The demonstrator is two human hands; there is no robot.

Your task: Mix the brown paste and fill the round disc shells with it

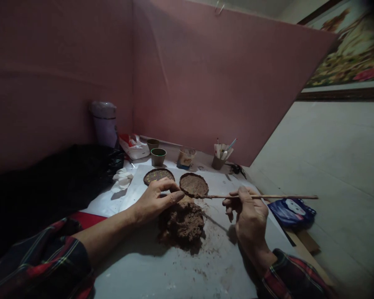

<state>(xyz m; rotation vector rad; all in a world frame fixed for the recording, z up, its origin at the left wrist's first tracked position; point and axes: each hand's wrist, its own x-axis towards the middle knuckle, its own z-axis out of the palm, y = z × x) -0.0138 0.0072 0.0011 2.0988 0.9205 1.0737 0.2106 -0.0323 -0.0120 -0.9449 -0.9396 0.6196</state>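
Observation:
My right hand (251,216) grips a thin wooden stick (286,197) held nearly level. The stick's left tip, dark with brown stuff, meets the lower right rim of a round brown disc (193,185) with a raised, rough edge. My left hand (156,199) reaches in from the left, thumb and index finger stretched toward that disc's lower left edge with a gap between them. Just below lies a lumpy heap of brown, clay-like pulp (187,222), partly shaded by my left hand. A second round disc (158,175), flecked with yellow, lies behind my left fingers.
Two small cups (158,158), a stained glass jar (186,158) and a cup of pens (218,162) stand at the back. Crumpled tissue (122,179) and a black plastic bag (65,174) are left. A blue pouch (291,212) lies right. Brown crumbs dot the white table (162,274).

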